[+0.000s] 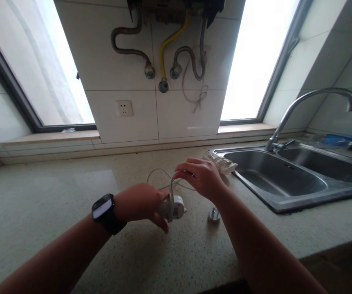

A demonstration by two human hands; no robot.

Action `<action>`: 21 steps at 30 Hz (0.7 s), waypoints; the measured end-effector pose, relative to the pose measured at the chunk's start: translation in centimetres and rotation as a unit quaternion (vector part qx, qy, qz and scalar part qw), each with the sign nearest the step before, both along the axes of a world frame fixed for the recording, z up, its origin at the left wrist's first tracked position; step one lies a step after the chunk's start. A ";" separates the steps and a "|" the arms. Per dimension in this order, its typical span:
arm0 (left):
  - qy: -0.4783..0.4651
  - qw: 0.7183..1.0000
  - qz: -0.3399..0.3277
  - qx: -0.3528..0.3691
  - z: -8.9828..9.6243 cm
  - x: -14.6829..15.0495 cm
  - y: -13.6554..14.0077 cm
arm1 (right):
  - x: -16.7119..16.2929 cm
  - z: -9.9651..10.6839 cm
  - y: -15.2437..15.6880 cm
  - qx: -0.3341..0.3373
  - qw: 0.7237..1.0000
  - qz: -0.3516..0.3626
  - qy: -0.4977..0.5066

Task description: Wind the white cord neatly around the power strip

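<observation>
- Left hand (140, 203): we log it low over the countertop (56, 204), fingers curled and clamped on a small white adapter (176, 207). A black smartwatch (104, 208) sits on that wrist, screen lit.
- White adapter: rounded body, held just above the counter between the two forearms. Part of it is hidden by the left fingers, so we cannot tell its full shape.
- Right hand (202, 176): raised a little above and beyond the left, fingertips pinched together on the white cord (171, 192). The hands stand near each other, not touching.
- White cord: we see it run up from the adapter to the right fingertips, then trail off in loose loops lying on the counter behind the hands.
- Small round metal piece (214, 215): lies on the counter just beside the right forearm, near the adapter; untouched. We cannot tell what it is.
- White power strip (223, 164): lies past the right hand, at the near left corner of the sink.
- Sink (301, 200): stainless steel, two basins, set into the counter to the right, with a curved faucet (310, 98) behind it.
- Wall socket (124, 108): white, on the tiled wall between two windows.
- Hoses (163, 53): a yellow one and grey corrugated ones hang under the unit at the top of the wall.
</observation>
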State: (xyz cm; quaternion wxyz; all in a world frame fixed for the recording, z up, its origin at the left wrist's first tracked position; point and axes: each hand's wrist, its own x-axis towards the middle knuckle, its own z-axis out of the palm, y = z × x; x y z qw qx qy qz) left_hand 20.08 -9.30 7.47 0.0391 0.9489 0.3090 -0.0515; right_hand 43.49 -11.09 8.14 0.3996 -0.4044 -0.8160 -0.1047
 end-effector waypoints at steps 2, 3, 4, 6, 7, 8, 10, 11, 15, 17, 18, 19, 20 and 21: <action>0.004 1.000 0.005 -0.016 -0.2 0.1 0.1 | -0.1 0.0 0.0 0.003 1.000 0.011 0.003; 0.001 1.000 0.004 -0.030 -0.3 0.1 0.1 | -0.2 0.0 0.0 0.001 1.000 0.011 0.002; -0.001 0.999 0.002 -0.049 -0.3 0.2 0.1 | -0.2 0.0 0.1 -0.004 1.000 0.009 0.000; -0.012 0.996 -0.006 -0.086 -0.3 0.3 -0.1 | -0.1 -0.3 0.4 -0.021 1.000 0.004 -0.004; -0.018 0.994 -0.010 -0.103 -0.2 0.4 -0.3 | 0.0 -0.4 0.6 -0.034 0.999 0.007 -0.004; -0.025 0.993 -0.017 -0.116 0.0 0.5 -0.5 | 0.2 -0.5 0.8 -0.049 0.999 0.013 -0.003; -0.039 0.990 -0.034 -0.132 0.6 0.5 -0.8 | 0.4 -0.8 1.3 -0.085 0.996 0.039 0.014; -0.053 0.988 -0.045 -0.135 0.9 0.5 -0.9 | 0.5 -1.0 1.5 -0.107 0.992 0.055 0.027; -0.205 0.958 -0.084 -0.182 1.9 -0.3 -0.5 | 0.6 -1.5 2.4 -0.206 0.972 0.072 0.090; -0.303 0.922 -0.069 -0.231 1.9 -0.7 0.1 | 0.5 -1.9 2.7 -0.230 0.969 0.031 0.080; -0.342 0.905 -0.032 -0.250 1.8 -0.9 0.4 | 0.4 -2.1 2.8 -0.233 0.971 0.001 0.061; -0.376 0.884 0.008 -0.278 1.6 -1.0 0.8 | 0.3 -2.2 2.9 -0.234 0.971 -0.028 0.036; -0.416 0.860 0.042 -0.292 1.4 -1.1 1.2 | 0.1 -2.3 2.9 -0.239 0.970 -0.051 0.015; -0.455 0.837 0.075 -0.295 1.2 -1.1 1.6 | 0.0 -2.4 2.9 -0.247 0.967 -0.065 0.000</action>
